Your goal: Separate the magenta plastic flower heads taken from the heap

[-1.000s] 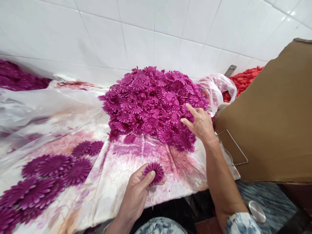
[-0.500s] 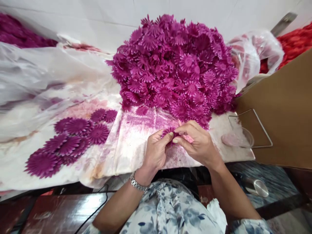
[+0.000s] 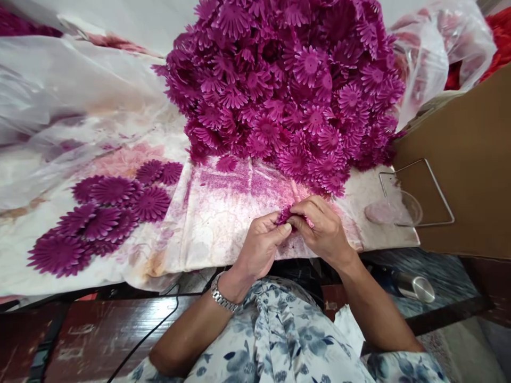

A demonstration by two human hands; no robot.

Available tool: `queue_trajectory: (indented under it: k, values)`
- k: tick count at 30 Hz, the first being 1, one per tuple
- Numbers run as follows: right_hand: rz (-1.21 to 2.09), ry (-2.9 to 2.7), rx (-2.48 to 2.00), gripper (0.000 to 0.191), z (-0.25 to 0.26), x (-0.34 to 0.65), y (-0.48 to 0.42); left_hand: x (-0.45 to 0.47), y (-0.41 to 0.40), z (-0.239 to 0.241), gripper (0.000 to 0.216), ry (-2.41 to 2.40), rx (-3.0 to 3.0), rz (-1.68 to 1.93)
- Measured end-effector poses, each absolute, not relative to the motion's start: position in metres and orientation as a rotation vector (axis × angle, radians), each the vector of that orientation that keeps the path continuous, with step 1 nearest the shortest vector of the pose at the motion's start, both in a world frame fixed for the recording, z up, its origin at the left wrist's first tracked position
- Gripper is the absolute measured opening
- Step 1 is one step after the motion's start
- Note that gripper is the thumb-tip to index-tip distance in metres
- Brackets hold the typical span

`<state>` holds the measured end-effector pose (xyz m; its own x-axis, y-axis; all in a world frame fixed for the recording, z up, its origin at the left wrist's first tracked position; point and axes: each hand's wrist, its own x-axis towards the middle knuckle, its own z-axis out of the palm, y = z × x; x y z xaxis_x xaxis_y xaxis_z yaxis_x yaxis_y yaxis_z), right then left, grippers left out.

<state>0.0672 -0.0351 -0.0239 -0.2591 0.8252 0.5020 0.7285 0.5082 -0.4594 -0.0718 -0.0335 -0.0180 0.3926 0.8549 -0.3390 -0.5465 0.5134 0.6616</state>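
Between my two hands, just above the near part of the stained cloth [image 3: 223, 223], is a small purple artificial flower [image 3: 283, 214]. My left hand [image 3: 263, 242] pinches its near edge between thumb and fingers. My right hand [image 3: 321, 226] pinches it from the other side, its fingertips covering much of the petals. A big heap of loose purple flower pieces [image 3: 275, 101] rises right behind my hands. To the left lie several stacked purple flowers [image 3: 101, 222], flat and with fuller petals.
On the right stand a cardboard box [image 3: 463, 175], a bent wire frame [image 3: 439, 191] and a clear round dish [image 3: 399, 208]. Plastic sheeting [image 3: 72, 90] covers the left back. A metal cup [image 3: 421, 289] lies below the table at right. A black cable [image 3: 151, 340] hangs at lower left.
The view has tipped downward and shifted slightly, so the heap looks nearer. My fingers have closed further over the flower, which now shows less of its petals.
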Motion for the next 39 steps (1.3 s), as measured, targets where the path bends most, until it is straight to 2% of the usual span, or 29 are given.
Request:
queue_trajectory:
  k: [6,13,20,22,25,28,31,34,39]
  values:
    - [0.063,-1.965,-1.296,0.011,-0.031,0.065,-0.038,-0.066,-0.036,-0.027,0.014,0.789,0.472,0.935]
    - [0.399,-1.865,-1.354,0.009,-0.023,0.069,-0.042,-0.071,-0.035,-0.033,0.014,0.778,0.517,0.857]
    - [0.384,-1.935,-1.370,0.011,-0.009,0.078,-0.046,-0.087,-0.035,-0.031,0.014,0.868,0.692,0.826]
    - [0.337,-1.827,-1.444,0.010,-0.008,0.088,-0.044,-0.095,-0.034,-0.031,0.013,0.930,0.662,0.841]
    - [0.093,-1.727,-1.584,0.010,-0.012,0.106,-0.041,-0.104,-0.031,-0.028,0.019,1.000,0.622,0.876]
    - [-0.121,-1.877,-1.745,0.016,-0.018,0.120,-0.041,-0.104,-0.030,-0.026,0.020,0.966,0.582,0.917]
    - [-0.184,-1.977,-1.859,0.019,-0.019,0.121,-0.046,-0.098,-0.030,-0.025,0.016,0.916,0.526,0.950]
    - [-0.161,-1.942,-1.727,0.020,-0.012,0.108,-0.051,-0.089,-0.030,-0.025,0.012,0.904,0.502,0.955]
    - [0.193,-2.064,-1.310,0.010,-0.010,0.076,-0.050,-0.079,-0.033,-0.026,0.010,0.840,0.549,0.902]
